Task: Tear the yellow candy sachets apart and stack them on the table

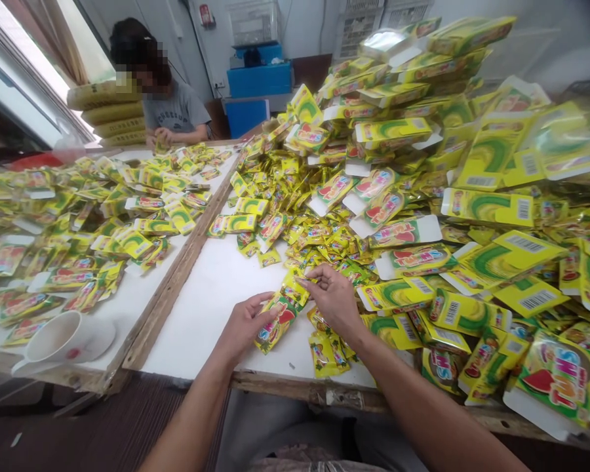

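Observation:
Near the front of the white table, my left hand [248,322] is wrapped round a small yellow and green candy box [278,319] with a watermelon picture, held tilted. At the box's upper end, my right hand [332,298] pinches a small yellow candy packet [295,286]. Whether the packet is partly inside the box cannot be made out. Loose yellow packets [327,354] lie on the tabletop just below my right hand. Beyond both hands is a heap of similar packets [319,239], with several flat or open boxes [403,233] on it.
Boxes are piled high [398,131] at the right. A wooden strip [177,275] divides the table from the left part, where more boxes [142,242] and a white mug [66,337] stand. Across the table, a person in a grey shirt [177,108] handles packets; stacked sacks [108,111] are behind.

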A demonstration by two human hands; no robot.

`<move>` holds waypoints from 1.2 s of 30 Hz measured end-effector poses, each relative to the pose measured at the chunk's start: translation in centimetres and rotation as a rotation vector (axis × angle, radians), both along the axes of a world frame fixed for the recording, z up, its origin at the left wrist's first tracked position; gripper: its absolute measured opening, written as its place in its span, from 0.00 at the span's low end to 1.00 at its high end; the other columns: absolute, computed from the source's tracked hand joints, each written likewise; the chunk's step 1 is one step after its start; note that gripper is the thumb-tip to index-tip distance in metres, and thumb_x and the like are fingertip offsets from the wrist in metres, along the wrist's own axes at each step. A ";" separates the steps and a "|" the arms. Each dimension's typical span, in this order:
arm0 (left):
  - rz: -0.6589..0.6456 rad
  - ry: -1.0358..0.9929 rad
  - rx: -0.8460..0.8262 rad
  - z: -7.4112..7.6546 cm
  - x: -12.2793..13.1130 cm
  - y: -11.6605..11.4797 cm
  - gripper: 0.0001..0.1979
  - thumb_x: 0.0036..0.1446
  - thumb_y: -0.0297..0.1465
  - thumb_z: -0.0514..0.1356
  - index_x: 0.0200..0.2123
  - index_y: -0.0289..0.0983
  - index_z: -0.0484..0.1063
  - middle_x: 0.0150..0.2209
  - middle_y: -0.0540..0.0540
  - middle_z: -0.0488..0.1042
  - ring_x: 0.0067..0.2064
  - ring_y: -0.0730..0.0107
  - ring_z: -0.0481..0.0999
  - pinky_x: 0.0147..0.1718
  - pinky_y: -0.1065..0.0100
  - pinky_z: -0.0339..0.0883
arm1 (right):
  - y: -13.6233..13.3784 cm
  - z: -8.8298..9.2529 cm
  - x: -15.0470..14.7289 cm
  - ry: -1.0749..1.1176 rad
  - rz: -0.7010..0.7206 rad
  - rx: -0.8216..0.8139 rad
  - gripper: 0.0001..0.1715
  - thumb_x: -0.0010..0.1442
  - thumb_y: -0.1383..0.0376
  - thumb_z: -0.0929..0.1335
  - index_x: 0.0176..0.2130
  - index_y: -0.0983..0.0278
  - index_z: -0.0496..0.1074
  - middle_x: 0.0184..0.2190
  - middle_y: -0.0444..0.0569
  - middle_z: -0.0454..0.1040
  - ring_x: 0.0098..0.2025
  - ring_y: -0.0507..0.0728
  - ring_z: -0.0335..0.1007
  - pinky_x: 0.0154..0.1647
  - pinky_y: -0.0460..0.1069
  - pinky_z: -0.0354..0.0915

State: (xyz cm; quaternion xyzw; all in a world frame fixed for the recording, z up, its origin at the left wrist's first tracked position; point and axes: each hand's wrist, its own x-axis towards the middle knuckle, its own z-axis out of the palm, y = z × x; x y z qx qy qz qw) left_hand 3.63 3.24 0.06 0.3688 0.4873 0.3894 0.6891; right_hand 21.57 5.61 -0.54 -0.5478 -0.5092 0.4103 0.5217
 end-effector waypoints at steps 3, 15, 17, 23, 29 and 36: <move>0.017 -0.053 -0.041 0.3 0.1 -0.1 0.24 0.40 0.32 0.70 0.42 0.33 0.73 0.32 0.45 0.80 0.31 0.68 0.78 0.32 0.71 0.70 | -0.5 0.3 0.0 -0.166 -0.005 0.116 0.15 0.51 0.54 0.69 0.25 0.62 0.66 0.20 0.41 0.65 0.23 0.51 0.60 0.25 0.46 0.59; -0.023 -0.093 -0.068 0.3 -1.1 -0.1 0.22 0.41 0.32 0.69 0.41 0.33 0.74 0.30 0.45 0.80 0.30 0.69 0.77 0.32 0.71 0.69 | -1.0 0.5 0.4 -0.363 0.210 0.145 0.16 0.51 0.58 0.69 0.23 0.62 0.61 0.20 0.40 0.63 0.24 0.49 0.56 0.26 0.45 0.55; -0.012 -0.073 -0.057 0.3 -0.9 -0.1 0.21 0.40 0.33 0.70 0.41 0.33 0.74 0.30 0.45 0.80 0.29 0.69 0.77 0.31 0.72 0.69 | -1.3 0.8 0.1 -0.392 0.244 0.195 0.14 0.52 0.61 0.69 0.22 0.62 0.61 0.21 0.40 0.63 0.25 0.49 0.57 0.27 0.45 0.55; -0.022 -0.002 0.007 0.4 -0.8 0.2 0.22 0.41 0.32 0.69 0.42 0.36 0.74 0.34 0.47 0.80 0.32 0.69 0.77 0.33 0.72 0.69 | -1.2 1.4 0.0 -0.171 0.259 0.016 0.11 0.51 0.59 0.69 0.29 0.62 0.65 0.23 0.42 0.68 0.26 0.51 0.64 0.28 0.45 0.60; -0.062 -0.028 -0.033 0.0 -1.0 0.1 0.20 0.40 0.33 0.70 0.39 0.35 0.76 0.31 0.48 0.80 0.30 0.69 0.77 0.31 0.71 0.69 | -1.0 1.2 0.4 -0.156 0.367 -0.066 0.10 0.50 0.60 0.70 0.28 0.62 0.66 0.22 0.42 0.70 0.25 0.51 0.66 0.28 0.46 0.61; -0.008 -0.054 -0.075 0.1 -0.1 0.0 0.21 0.38 0.33 0.70 0.39 0.34 0.76 0.30 0.46 0.80 0.29 0.68 0.77 0.32 0.70 0.70 | -0.9 0.5 0.2 -0.093 0.323 -0.090 0.11 0.49 0.59 0.70 0.28 0.63 0.67 0.23 0.42 0.71 0.26 0.51 0.66 0.28 0.46 0.61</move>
